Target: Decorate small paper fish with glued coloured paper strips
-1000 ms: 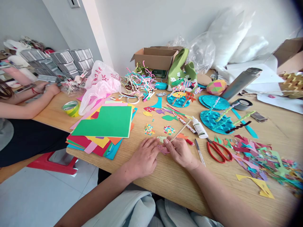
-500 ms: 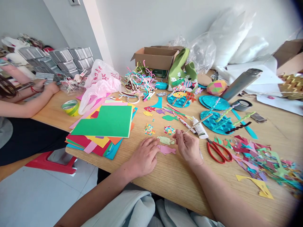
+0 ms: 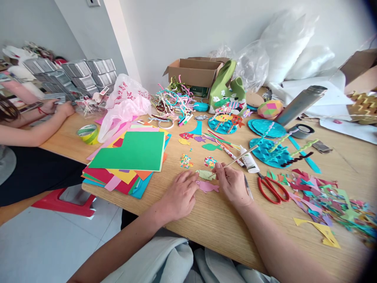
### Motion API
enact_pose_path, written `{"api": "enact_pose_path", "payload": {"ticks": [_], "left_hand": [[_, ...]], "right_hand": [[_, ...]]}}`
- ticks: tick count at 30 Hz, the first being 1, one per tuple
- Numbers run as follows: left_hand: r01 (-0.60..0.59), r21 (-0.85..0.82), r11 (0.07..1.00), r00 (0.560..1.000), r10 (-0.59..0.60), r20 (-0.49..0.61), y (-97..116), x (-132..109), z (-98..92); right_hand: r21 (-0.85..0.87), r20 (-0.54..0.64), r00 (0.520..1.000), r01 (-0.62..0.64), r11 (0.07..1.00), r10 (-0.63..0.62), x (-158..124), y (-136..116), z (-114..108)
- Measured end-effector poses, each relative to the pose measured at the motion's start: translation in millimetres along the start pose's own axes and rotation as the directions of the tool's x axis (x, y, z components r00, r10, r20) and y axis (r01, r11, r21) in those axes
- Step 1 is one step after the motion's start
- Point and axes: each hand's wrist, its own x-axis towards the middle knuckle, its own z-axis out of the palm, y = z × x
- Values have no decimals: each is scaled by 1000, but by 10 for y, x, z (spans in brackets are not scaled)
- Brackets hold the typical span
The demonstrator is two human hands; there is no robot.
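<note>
My right hand (image 3: 233,182) pinches a thin wooden stick (image 3: 239,157). The stick's lower tip rests on a pale green paper fish (image 3: 205,173). With fingers stretched out, my left hand (image 3: 182,193) lies flat on the table, fingertips at the left ends of the green fish and of a pink paper fish (image 3: 208,186) just below it. Two small heaps of coloured paper bits (image 3: 211,161) lie beyond the fish. Farther back are a darker green paper fish (image 3: 211,147) and several small decorated ones. A white glue bottle (image 3: 249,160) lies beyond my right hand.
Red-handled scissors (image 3: 272,189) and many paper scraps (image 3: 330,200) lie to the right. Stacked coloured sheets (image 3: 138,151) and yellow tape (image 3: 87,134) are left. Blue discs (image 3: 269,153) with pipe cleaners and a leaning metal flask (image 3: 302,105) stand behind. Another person's hands (image 3: 63,110) are far left.
My right hand has shifted slightly left and down, and the stick's tip has slid left over the pale green fish. My left hand stays in place.
</note>
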Motion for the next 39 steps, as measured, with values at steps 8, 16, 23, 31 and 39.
{"api": "enact_pose_path", "payload": {"ticks": [8, 16, 23, 31, 39], "left_hand": [[9, -10, 1000, 1000, -9, 9, -7, -10, 12], [-3, -45, 999, 1000, 4, 8, 2, 7, -20], [-6, -30, 1000, 1000, 7, 8, -11, 6, -1], [2, -50, 999, 1000, -2, 4, -3, 6, -12], [6, -55, 998, 1000, -5, 11, -4, -2, -10]], "right_hand": [[200, -57, 998, -12, 980, 24, -62, -62, -25], [218, 234, 962, 86, 972, -138, -102, -54, 67], [202, 271, 945, 133, 970, -186, -99, -78, 53], [203, 215, 964, 115, 972, -159, -106, -67, 70], [217, 287, 947, 83, 973, -145, -105, -89, 56]]}}
